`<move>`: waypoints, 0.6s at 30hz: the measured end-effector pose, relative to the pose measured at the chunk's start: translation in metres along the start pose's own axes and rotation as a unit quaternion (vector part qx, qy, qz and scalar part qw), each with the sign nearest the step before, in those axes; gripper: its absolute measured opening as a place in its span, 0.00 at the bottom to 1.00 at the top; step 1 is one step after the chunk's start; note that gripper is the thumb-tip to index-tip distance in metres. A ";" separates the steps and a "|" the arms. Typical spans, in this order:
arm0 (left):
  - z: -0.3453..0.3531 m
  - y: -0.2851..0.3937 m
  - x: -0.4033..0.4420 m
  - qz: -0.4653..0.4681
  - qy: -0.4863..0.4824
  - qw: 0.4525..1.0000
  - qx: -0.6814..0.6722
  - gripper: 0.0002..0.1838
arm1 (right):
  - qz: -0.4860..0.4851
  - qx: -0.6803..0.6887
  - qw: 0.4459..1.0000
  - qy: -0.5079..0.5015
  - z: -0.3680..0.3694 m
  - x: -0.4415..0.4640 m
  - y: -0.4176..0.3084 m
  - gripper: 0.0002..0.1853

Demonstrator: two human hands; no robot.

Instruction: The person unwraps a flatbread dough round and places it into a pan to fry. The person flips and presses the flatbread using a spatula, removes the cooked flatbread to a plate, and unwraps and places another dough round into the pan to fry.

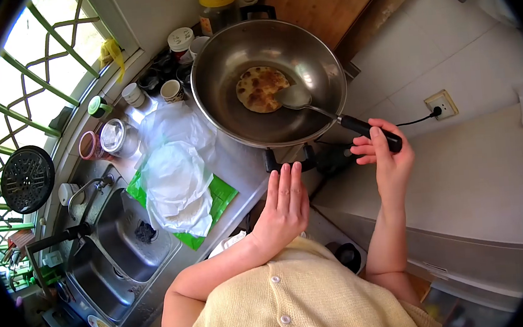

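A browned flatbread (260, 90) lies in the bottom of a large steel wok (222, 50). The head of a metal spatula (294, 97) rests against the bread's right edge. Its black handle (357, 126) reaches over the wok's rim into my right hand (390, 156), whose fingers are around the handle's end. My left hand (288, 201) is held flat, fingers stretched and side by side, with the fingertips at the wok's near black side handle (270, 161). Nothing shows in my left hand.
White plastic sheets (177, 182) lie on a green bag (222, 194) left of the wok. Further left are a double steel sink (135, 235), a tap (100, 182) and jars (118, 138). A cutting board (316, 5) leans behind; a plugged cord (421, 119) runs right.
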State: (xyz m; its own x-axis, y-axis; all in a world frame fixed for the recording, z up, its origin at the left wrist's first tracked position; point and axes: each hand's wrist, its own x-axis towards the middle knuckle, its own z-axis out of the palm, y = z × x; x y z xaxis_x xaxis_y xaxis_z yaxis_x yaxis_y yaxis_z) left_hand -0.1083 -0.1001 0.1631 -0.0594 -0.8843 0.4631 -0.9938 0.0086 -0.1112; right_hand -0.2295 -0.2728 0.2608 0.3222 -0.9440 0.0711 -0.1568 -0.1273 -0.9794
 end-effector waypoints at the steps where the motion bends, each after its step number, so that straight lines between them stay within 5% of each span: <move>1: 0.000 0.000 0.000 0.000 0.000 1.000 0.001 0.13 | -0.006 -0.001 1.000 -0.001 0.000 0.001 0.000 0.15; 8: -0.001 0.001 0.001 -0.001 -0.008 1.000 0.000 0.14 | -0.022 -0.110 0.994 0.014 0.007 0.017 0.007 0.21; 18: -0.003 -0.003 0.001 0.010 -0.013 1.000 0.009 0.15 | -0.005 -0.036 0.999 -0.011 0.000 0.009 -0.003 0.20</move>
State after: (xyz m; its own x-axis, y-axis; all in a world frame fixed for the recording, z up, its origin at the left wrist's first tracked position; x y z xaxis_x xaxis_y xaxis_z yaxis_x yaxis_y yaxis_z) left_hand -0.1057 -0.0996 0.1664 -0.0765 -0.8956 0.4383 -0.9906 0.0183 -0.1355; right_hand -0.2262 -0.2810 0.2648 0.3448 -0.9357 0.0752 -0.2201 -0.1584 -0.9625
